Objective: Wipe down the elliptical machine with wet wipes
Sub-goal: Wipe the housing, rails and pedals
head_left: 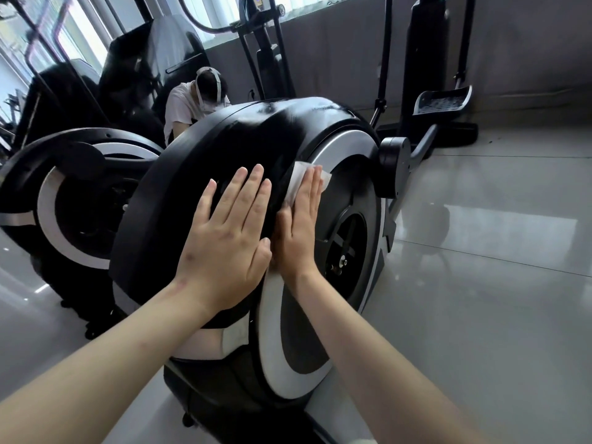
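floor [487, 225]: glossy grey tiles | wall [519, 43]: grey | windows [333, 1]: bright daylight | gym machines [80, 161]: behind, left

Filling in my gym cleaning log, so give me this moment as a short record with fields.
left hand: flat, fingers straight, resting on the black cover of the elliptical
right hand: flat, pressing the wet wipe against the machine's side
wipe position: under the right fingertips, where the black cover meets the silver ring
wipe look: white, partly crumpled
behind: another person bent low; second elliptical to the left
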